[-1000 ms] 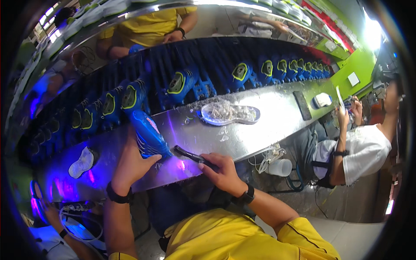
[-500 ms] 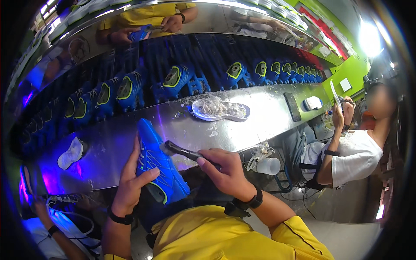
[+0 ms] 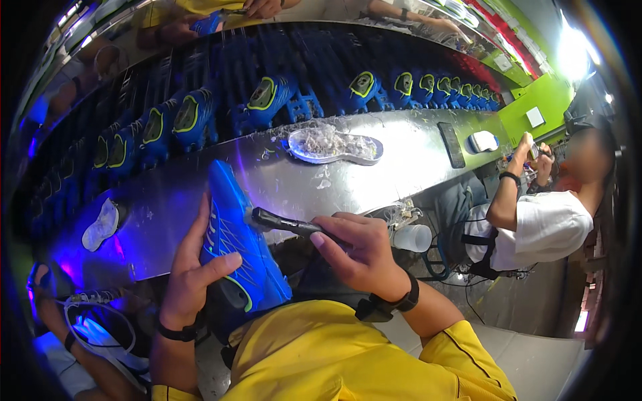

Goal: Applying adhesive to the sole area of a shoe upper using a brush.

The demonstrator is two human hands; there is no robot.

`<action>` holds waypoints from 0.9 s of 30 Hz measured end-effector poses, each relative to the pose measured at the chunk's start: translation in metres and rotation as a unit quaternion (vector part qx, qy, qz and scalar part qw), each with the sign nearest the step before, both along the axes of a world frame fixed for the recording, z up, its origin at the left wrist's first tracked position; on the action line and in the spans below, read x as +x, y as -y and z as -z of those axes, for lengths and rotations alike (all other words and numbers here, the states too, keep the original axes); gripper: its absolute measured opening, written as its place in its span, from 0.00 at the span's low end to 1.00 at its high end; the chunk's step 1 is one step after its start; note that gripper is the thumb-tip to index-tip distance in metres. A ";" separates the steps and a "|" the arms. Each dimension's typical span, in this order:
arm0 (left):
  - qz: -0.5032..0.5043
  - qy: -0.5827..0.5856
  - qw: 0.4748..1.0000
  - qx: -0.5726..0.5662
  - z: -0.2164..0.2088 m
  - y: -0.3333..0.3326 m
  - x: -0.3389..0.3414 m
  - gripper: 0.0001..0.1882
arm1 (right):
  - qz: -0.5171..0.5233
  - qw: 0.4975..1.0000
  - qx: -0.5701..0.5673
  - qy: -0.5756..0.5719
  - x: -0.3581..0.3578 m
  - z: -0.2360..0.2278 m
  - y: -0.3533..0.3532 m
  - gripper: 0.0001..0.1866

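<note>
My left hand (image 3: 190, 277) is closed around a blue lace-up shoe upper (image 3: 244, 244), thumb over its side and fingers behind it. The shoe is held toe up, in front of my yellow shirt, its green-trimmed collar at the bottom. My right hand (image 3: 361, 254) grips a black-handled brush (image 3: 287, 224). The brush's head touches the shoe's right edge around mid-length; its bristles are mostly hidden. Beyond the shoe, a white sole-shaped tray (image 3: 371, 148) filled with pale fluffy residue lies on the metal bench (image 3: 411, 154).
Behind the bench runs a row of blue shoes (image 3: 271, 97) on holders. A white sole (image 3: 101, 227) lies at left; a dark slab (image 3: 451, 145) and another white sole (image 3: 483, 141) at right. A person in white (image 3: 545, 217) sits right; another person's arm (image 3: 87, 361) shows lower left.
The brush has shifted slightly along the shoe's edge, still touching it. Both hands keep their hold. The view has tilted a little, and the person on the right has lowered the item in their hands.
</note>
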State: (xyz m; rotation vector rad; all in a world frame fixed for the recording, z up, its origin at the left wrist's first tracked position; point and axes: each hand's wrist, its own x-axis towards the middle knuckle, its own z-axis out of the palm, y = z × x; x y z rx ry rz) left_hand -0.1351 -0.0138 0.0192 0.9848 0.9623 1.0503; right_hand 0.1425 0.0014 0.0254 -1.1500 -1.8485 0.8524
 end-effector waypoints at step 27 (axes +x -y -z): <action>-0.122 0.079 0.976 -0.162 0.016 -0.029 0.019 0.33 | -0.079 0.991 0.070 0.082 0.059 -0.023 -0.022 0.12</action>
